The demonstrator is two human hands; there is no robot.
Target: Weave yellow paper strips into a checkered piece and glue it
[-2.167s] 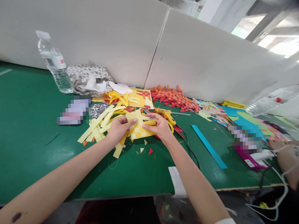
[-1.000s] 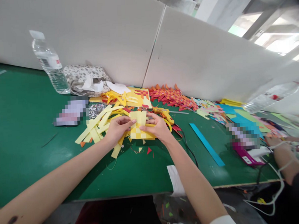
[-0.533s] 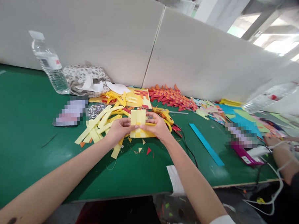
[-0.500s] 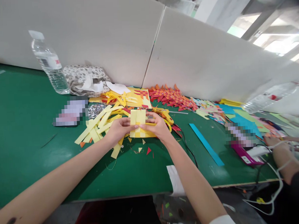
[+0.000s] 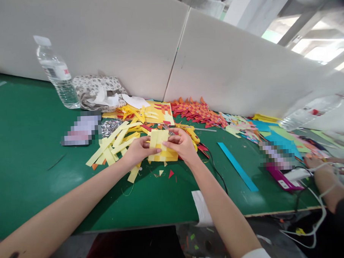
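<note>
Between my two hands is a piece of woven paper strips [image 5: 163,156], pale yellow crossed with deeper yellow, held just above the green table. My left hand [image 5: 138,149] pinches its left edge, thumb on the front. On the opposite side my right hand [image 5: 180,144] grips it, with the thumb across the face and the fingers behind. Loose pale yellow paper strips [image 5: 110,144] lie in a heap beside my left hand. Partly hidden behind my right hand is a yellow glue gun [image 5: 193,134]. Small paper scraps [image 5: 171,174] are scattered in front of the weaving.
A water bottle [image 5: 55,73], a phone [image 5: 82,129] and a pile of googly eyes [image 5: 111,128] stand left. Red-orange woven paper fish [image 5: 198,112] are piled by the partition. A blue strip [image 5: 238,166] lies right, near a co-worker's arm [image 5: 328,183] and white cables.
The woven paper has tilted and sunk slightly, showing more of its deeper yellow lower part. My right thumb has shifted up a little along its face.
</note>
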